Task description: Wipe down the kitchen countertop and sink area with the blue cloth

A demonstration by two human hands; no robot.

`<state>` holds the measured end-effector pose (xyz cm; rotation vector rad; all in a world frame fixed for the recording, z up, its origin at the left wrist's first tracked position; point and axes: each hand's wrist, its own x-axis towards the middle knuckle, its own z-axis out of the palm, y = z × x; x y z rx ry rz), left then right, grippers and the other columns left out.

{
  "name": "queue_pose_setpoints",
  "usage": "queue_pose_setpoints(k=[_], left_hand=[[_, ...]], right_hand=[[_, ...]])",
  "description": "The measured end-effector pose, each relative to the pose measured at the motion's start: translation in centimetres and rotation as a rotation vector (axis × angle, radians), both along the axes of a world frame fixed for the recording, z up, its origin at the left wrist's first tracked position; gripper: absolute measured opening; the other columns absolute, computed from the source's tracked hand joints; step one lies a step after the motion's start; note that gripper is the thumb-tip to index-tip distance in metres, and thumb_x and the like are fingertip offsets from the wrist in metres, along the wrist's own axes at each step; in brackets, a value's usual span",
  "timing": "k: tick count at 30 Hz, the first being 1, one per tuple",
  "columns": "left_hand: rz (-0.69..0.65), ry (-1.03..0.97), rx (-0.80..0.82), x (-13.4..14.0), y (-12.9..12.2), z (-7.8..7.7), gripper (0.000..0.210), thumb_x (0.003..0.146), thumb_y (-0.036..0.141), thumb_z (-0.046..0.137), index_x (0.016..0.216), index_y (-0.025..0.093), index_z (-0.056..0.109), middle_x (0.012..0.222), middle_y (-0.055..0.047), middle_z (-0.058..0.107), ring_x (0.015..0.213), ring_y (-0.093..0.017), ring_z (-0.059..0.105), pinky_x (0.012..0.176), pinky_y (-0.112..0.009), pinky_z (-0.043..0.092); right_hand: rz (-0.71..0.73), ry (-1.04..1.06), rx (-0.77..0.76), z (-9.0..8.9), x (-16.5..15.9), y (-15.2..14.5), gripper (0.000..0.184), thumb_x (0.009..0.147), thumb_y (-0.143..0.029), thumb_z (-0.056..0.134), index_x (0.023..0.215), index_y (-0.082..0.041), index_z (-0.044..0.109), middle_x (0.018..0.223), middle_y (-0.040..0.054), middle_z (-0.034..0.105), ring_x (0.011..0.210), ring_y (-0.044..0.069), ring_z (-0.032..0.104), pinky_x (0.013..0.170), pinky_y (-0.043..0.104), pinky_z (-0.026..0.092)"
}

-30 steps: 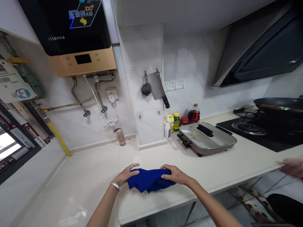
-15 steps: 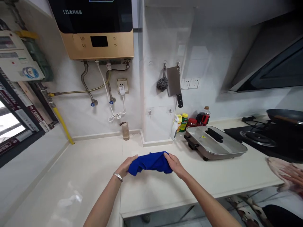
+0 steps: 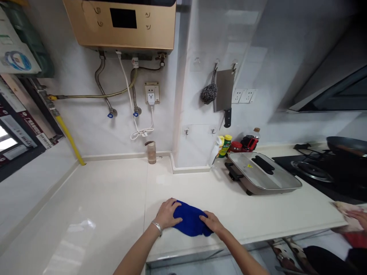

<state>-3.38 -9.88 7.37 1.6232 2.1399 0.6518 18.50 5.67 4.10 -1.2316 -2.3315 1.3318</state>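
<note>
A blue cloth (image 3: 189,218), folded into a rough oblong, lies on the white countertop (image 3: 109,202) near its front edge. My left hand (image 3: 168,214) grips the cloth's left end, thumb on top and fingers along the far side. At the opposite end, my right hand (image 3: 211,221) pinches the cloth between thumb and fingers. A silver bracelet (image 3: 157,227) circles my left wrist. The undersides of both hands are hidden.
An electric pan with a glass lid (image 3: 263,172) stands to the right. A brown-tinted bottle (image 3: 151,152) is by the wall. A cleaver (image 3: 224,91) and steel scrubber (image 3: 209,93) hang above. At far right, another person's hand (image 3: 359,217) holds a blurred cloth.
The blue cloth has come down onto the counter, closer to the front edge, and lies flatter. My hands moved with it and sit closer together. The view has tilted downward.
</note>
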Motion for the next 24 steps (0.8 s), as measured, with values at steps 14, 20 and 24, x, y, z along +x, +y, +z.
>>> queue_pose_setpoints(k=[14, 20, 24], left_hand=[[-0.265, 0.07, -0.21, 3.4, 2.5, 0.3, 0.028, 0.083, 0.046, 0.067, 0.106, 0.03, 0.072, 0.112, -0.002, 0.073, 0.105, -0.021, 0.064, 0.092, -0.033, 0.048], [-0.377, 0.199, -0.259, 8.1, 2.9, 1.1, 0.061, 0.07, 0.063, 0.075, 0.122, 0.033, 0.065, 0.12, -0.005, 0.066, 0.114, -0.027, 0.058, 0.097, -0.042, 0.049], [-0.431, 0.245, -0.269, 10.2, 3.4, 2.1, 0.049, 0.076, 0.056, 0.072, 0.12, 0.034, 0.068, 0.126, -0.008, 0.063, 0.119, -0.032, 0.056, 0.099, -0.048, 0.048]], right_hand=[[-0.433, 0.542, -0.672, -2.6, 12.1, -7.0, 0.054, 0.064, -0.067, 0.074, 0.09, -0.019, 0.074, 0.08, 0.0038, 0.073, 0.08, 0.022, 0.067, 0.083, 0.034, 0.051], [-0.646, 0.686, -0.613, -1.6, 14.3, -8.1, 0.053, 0.062, -0.069, 0.073, 0.077, -0.019, 0.07, 0.073, 0.0015, 0.07, 0.071, 0.019, 0.061, 0.067, 0.029, 0.048], [-0.66, 0.683, -0.562, -1.3, 15.3, -9.5, 0.056, 0.066, -0.076, 0.065, 0.075, -0.02, 0.067, 0.07, 0.0006, 0.066, 0.068, 0.018, 0.058, 0.066, 0.029, 0.046]])
